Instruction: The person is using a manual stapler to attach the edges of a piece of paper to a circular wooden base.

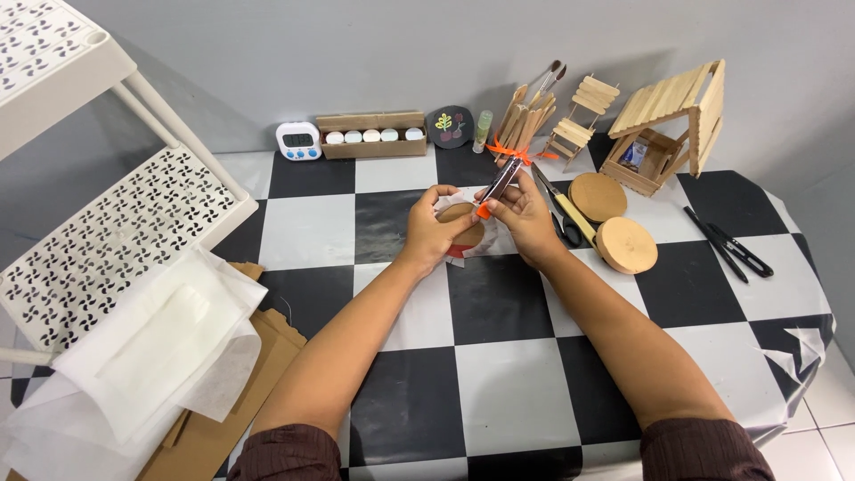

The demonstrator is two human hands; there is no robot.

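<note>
checkered tablecloth [499,374] under both hands; grey wall [356,53] behind.

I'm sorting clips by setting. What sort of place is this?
Probably a home craft table. A stick house and small stick chair stand by the wall, with paint pots in a tray. The left hand holds a wooden disc; the right hand holds a cutter.

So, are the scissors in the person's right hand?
No, the scissors lie on the table; the right hand holds an orange-tipped tool.
</note>
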